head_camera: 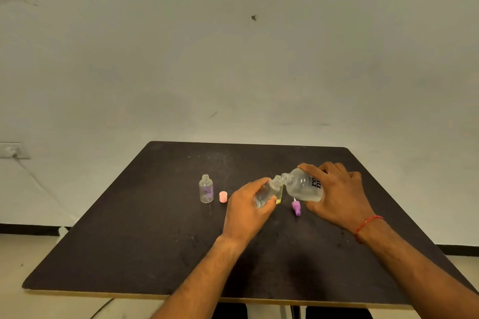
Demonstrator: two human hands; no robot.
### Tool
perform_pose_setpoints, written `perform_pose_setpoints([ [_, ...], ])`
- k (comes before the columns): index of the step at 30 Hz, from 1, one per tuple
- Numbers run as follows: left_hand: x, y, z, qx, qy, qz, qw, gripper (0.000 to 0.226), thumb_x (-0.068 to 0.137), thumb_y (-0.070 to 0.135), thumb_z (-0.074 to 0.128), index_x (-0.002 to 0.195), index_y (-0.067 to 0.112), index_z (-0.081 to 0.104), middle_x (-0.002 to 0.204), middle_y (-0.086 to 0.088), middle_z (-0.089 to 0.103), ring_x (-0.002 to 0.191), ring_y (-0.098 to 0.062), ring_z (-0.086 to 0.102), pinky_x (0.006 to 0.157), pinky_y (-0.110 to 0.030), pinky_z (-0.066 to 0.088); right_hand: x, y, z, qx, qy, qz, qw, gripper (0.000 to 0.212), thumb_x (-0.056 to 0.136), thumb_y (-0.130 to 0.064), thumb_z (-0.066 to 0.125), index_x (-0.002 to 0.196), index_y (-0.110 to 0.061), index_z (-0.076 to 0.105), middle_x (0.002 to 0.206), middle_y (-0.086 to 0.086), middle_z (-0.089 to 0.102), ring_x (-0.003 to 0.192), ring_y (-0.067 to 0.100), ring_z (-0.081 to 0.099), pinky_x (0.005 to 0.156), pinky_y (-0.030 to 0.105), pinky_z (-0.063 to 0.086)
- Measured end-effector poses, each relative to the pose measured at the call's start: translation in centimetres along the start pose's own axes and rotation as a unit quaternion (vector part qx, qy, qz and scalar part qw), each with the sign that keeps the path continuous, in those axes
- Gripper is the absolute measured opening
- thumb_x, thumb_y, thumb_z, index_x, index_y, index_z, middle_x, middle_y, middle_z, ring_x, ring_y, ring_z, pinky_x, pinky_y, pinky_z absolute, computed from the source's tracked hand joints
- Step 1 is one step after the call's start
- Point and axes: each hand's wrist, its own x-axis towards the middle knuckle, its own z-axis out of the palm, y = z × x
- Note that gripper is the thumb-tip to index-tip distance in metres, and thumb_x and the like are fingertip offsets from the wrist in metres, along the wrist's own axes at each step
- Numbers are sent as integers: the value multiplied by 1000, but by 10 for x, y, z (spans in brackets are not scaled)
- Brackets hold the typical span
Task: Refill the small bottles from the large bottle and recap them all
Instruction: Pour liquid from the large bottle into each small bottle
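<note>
My right hand grips the large clear bottle, tipped to the left, its open neck touching the mouth of a small clear bottle. That small bottle is held tilted by my left hand. A yellowish object shows just behind it, partly hidden. A second small clear bottle stands upright and uncapped at the left. Beside it stands a pink cap. A purple spray cap lies on the table under the large bottle.
The dark table has its front edge near me and its back edge against a plain wall. A wall socket with a cable is at the far left. A red thread circles my right wrist.
</note>
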Motion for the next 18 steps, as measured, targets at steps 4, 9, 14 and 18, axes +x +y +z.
perform_pose_setpoints([
  [4,-1,0,-1,2,-2,-2,1000,41,89,31,75,129,25,69,118,12,72,111,-6,66,96,-32,56,2,1,-4,-18,-5,-14,1000,74,66,-61,68,134,-48,42,102,-8,50,101,15,48,81,36,31],
  [9,-1,-2,-3,10,-2,-1,1000,42,89,31,76,130,25,68,120,12,72,111,-4,66,96,-31,56,4,-1,-7,-31,-19,-17,999,77,67,-63,68,137,-48,38,107,-7,50,104,15,46,85,38,34],
  [14,-2,-3,-4,25,5,1,1000,45,89,33,76,132,26,67,123,12,71,111,-1,65,98,-25,55,6,0,-9,-34,-23,-14,999,78,70,-59,69,140,-47,36,111,-6,49,107,15,44,87,38,33],
  [18,-2,-4,-4,27,5,0,1000,46,89,33,76,133,25,67,123,12,71,112,-2,65,98,-25,55,5,-1,-10,-46,-20,-11,999,76,72,-54,70,140,-48,35,112,-7,49,109,15,44,88,39,33],
])
